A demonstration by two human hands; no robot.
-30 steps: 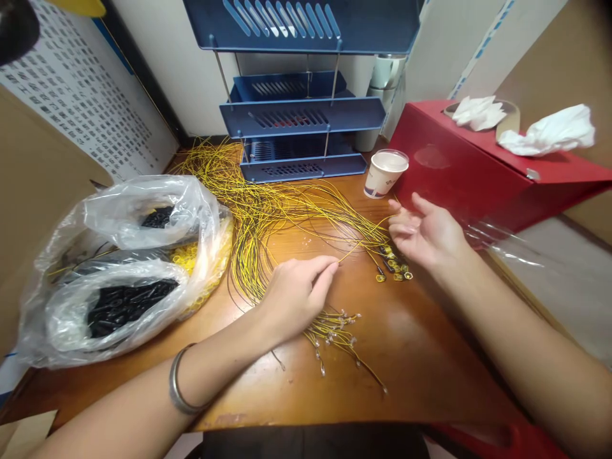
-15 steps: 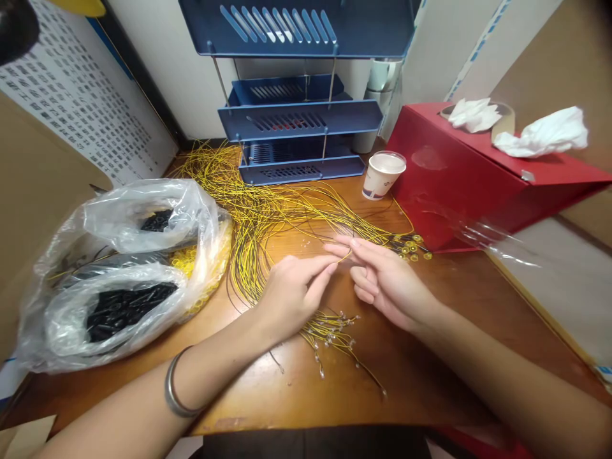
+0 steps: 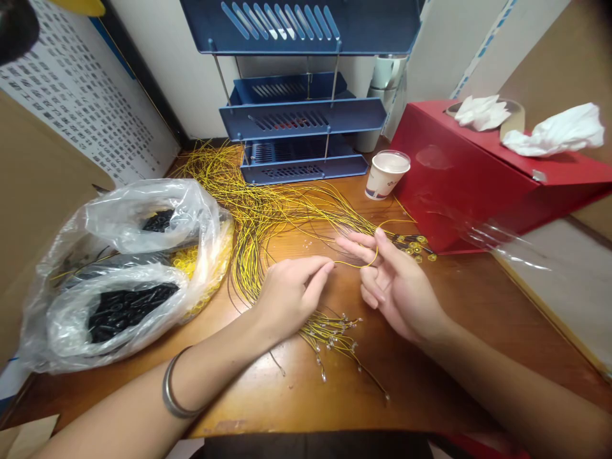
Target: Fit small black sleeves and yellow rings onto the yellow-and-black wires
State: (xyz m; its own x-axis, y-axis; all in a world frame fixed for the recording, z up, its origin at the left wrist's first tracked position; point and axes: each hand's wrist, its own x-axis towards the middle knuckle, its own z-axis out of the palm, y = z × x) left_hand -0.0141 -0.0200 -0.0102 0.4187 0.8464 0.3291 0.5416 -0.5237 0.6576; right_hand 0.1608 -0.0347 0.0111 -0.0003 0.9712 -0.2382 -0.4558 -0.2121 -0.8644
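Note:
My left hand (image 3: 295,290), with a metal bangle on its wrist, pinches a thin yellow wire (image 3: 356,264) between thumb and fingertips. The wire curves across to my right hand (image 3: 399,280), passing by its thumb and fingers. That hand is turned palm inward, its thumb up near the wire, its index and middle fingers stretched left and the others curled. Under and behind the left hand lies a large bundle of yellow and dark wires (image 3: 251,220). Small clear-tipped wire ends (image 3: 329,338) fan out in front of it. Yellow round ends (image 3: 417,245) lie behind the right hand.
At the left, a clear plastic bag (image 3: 201,210) holds black tubes (image 3: 129,309) and yellow rings (image 3: 189,261). A blue tiered rack (image 3: 306,121) stands at the back, beside a paper cup (image 3: 386,175). A red box (image 3: 459,172) with tissues (image 3: 557,131) is at the right.
My right hand has moved right, away from the left hand, and a longer curve of yellow wire now shows between them. My left hand keeps its pinch in nearly the same place.

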